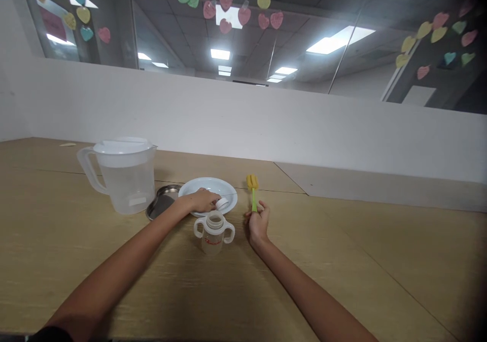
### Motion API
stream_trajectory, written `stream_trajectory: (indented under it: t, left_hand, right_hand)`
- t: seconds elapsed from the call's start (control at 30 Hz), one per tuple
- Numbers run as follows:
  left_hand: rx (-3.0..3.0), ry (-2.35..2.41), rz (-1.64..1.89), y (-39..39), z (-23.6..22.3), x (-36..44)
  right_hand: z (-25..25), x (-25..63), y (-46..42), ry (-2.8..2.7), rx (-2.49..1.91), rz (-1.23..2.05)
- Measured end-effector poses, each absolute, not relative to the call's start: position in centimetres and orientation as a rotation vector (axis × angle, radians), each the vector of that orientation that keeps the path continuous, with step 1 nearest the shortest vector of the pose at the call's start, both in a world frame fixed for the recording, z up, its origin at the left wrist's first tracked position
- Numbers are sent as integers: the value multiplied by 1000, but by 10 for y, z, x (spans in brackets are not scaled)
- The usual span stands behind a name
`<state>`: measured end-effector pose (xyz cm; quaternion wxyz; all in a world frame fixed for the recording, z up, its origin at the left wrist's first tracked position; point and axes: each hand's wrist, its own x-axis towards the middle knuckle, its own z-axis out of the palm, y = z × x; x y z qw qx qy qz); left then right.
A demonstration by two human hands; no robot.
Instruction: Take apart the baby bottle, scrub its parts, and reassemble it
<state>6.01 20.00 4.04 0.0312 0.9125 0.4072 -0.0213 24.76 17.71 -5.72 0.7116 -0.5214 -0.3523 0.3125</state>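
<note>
My left hand (203,200) is over the white plate (186,184), its fingers closed on a small white lid (221,203) inside the rim. Just in front of the plate stands an uncapped baby bottle (213,236), upright, with two white side handles and red print. To the right, my right hand (259,224) is closed around the lower end of the green handle of a sponge bottle brush (253,192). The brush's yellow sponge head points away from me. Part of the plate is covered by my left hand.
A clear plastic pitcher (129,184) with a lid and handle stands at the left. Between it and the plate lies a metal tray (162,200), partly behind my left forearm. A white wall (228,124) rises behind the wooden table (342,261), below a window with heart-shaped notes.
</note>
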Motion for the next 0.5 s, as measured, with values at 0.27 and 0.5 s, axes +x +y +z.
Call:
stream_trajectory:
  t: [0.27, 0.5]
  left_hand:
    - [2798, 1297, -88, 205, 38, 58]
    - [2798, 1250, -17, 204, 35, 61]
  right_hand:
    - [-52, 245, 175, -739, -1196, 689]
    - [-54, 245, 175, -748, -1187, 698]
